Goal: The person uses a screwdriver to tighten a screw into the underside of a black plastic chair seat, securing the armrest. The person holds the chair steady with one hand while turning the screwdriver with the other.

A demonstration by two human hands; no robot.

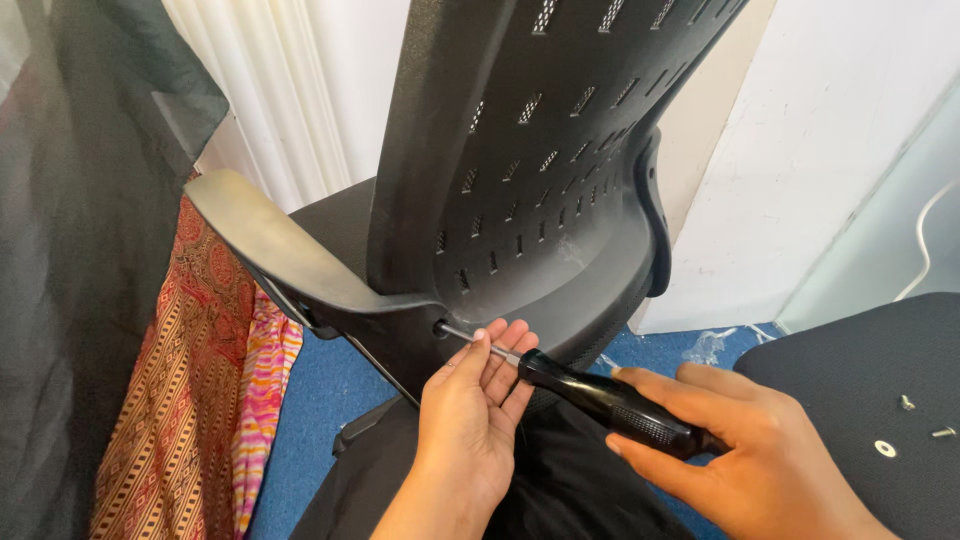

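Observation:
A black office chair stands with its slotted plastic backrest facing me and a grey armrest at the left. My right hand grips the black handle of a screwdriver. Its metal shaft runs up-left into a hole in the chair's back bracket. My left hand is below the shaft, fingertips touching and steadying the metal shaft close to the hole.
A black seat cushion lies at the right with loose screws and a washer on it. Patterned orange and pink cloth hangs at the left. Blue carpet lies below, white wall and curtain behind.

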